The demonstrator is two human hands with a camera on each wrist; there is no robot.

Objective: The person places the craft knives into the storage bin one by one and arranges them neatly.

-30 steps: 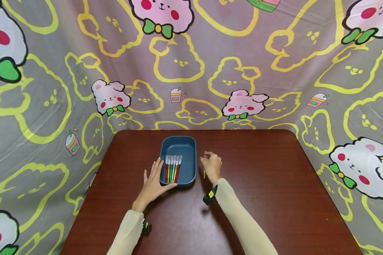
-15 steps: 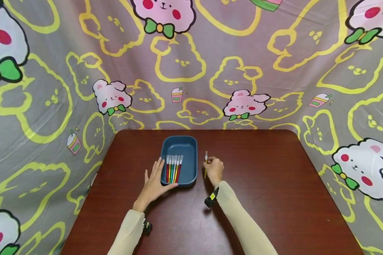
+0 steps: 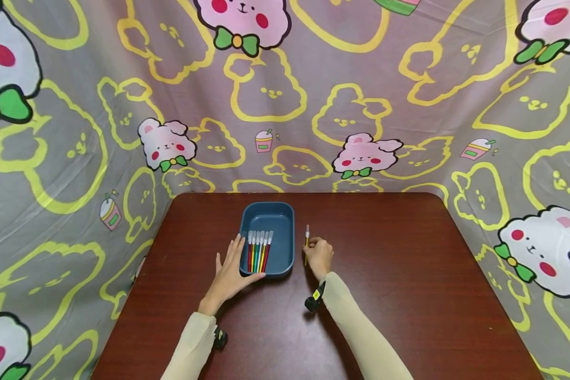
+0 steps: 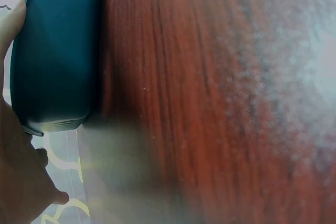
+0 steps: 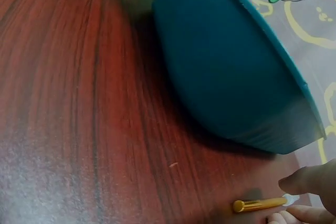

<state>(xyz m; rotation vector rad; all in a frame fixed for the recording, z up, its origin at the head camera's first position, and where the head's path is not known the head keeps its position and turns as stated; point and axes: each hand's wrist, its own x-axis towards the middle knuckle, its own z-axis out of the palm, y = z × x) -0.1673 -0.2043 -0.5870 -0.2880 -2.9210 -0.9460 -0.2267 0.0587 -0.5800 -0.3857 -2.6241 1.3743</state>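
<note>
A blue tray (image 3: 283, 248) stands on the table, also seen in the left wrist view as a dark teal box (image 4: 58, 51). Several slim coloured sticks (image 3: 259, 252) with whitish caps lie side by side in it. My left hand (image 3: 226, 274) spreads along its left side, thumb at the front rim and fingers fairly straight. Right of the tray, my right hand (image 3: 320, 256) pinches a yellow pen-like stick (image 3: 306, 243) low at the table. In the right wrist view that stick (image 5: 260, 204) shows its rounded end, with thumb and fingers either side of its clear cap.
The brown wooden table (image 3: 385, 253) extends beyond both hands. Around it hangs a grey curtain (image 3: 309, 153) printed with cartoon animals. The tray's outer wall (image 5: 231, 72) rises close to my right hand in the right wrist view.
My right hand has come down and slightly right over the yellow stick, so its whitish cap now shows above the fingers. The left hand and tray stay put.
</note>
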